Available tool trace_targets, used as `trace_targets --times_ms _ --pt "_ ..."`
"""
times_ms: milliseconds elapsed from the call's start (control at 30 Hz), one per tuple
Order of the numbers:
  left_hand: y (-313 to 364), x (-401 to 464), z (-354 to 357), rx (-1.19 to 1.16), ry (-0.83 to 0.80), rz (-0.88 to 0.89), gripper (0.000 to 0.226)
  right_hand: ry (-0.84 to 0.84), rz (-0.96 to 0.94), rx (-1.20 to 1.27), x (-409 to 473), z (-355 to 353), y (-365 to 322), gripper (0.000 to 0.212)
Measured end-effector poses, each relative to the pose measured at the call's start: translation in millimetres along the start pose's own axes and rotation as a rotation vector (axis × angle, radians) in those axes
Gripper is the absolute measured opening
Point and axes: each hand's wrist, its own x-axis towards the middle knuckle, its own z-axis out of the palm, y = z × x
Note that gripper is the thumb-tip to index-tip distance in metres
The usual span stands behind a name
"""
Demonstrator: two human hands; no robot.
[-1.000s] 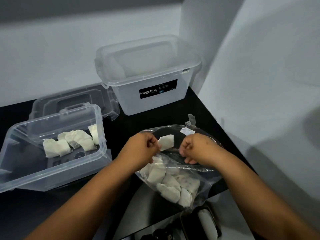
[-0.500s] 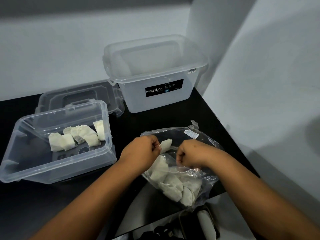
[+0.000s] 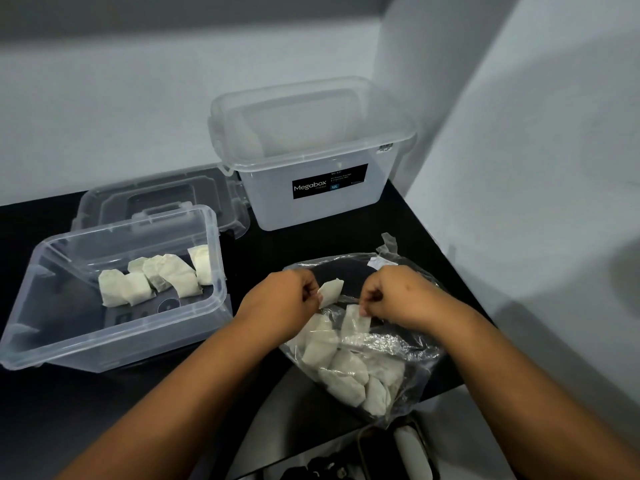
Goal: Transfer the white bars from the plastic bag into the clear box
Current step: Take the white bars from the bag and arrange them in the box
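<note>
A clear plastic bag lies open on the black table, with several white bars inside. My left hand pinches one white bar just above the bag's mouth. My right hand is closed at the bag's opening, with its fingertips on another white bar and the bag's edge. The open clear box stands to the left, tilted toward me, and holds several white bars.
A larger lidded box labelled Megabox stands at the back against the wall. A clear lid lies behind the open box. The wall on the right runs close beside the bag. Dark objects sit below the table's front edge.
The view has shifted slightly. My left hand stays pinching its bar. My right hand has gone a little lower into the bag's mouth and now touches a second bar.
</note>
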Motion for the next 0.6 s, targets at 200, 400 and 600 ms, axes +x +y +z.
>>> trace_targets --times_ms 200,400,600 --pt "0.0 -2.7 -9.9 -0.046 0.047 0.031 0.006 0.165 -0.004 0.173 -8.4 -17.8 0.2 0.007" --pt "-0.4 -10.1 -19.2 -0.36 0.073 0.015 0.008 0.202 0.0 0.759 -20.6 -29.8 -14.6 0.012" --pt "1.9 -18.4 -35.2 -0.971 0.063 -0.076 0.01 0.25 0.057 1.222 -21.7 -14.2 -41.6 0.013"
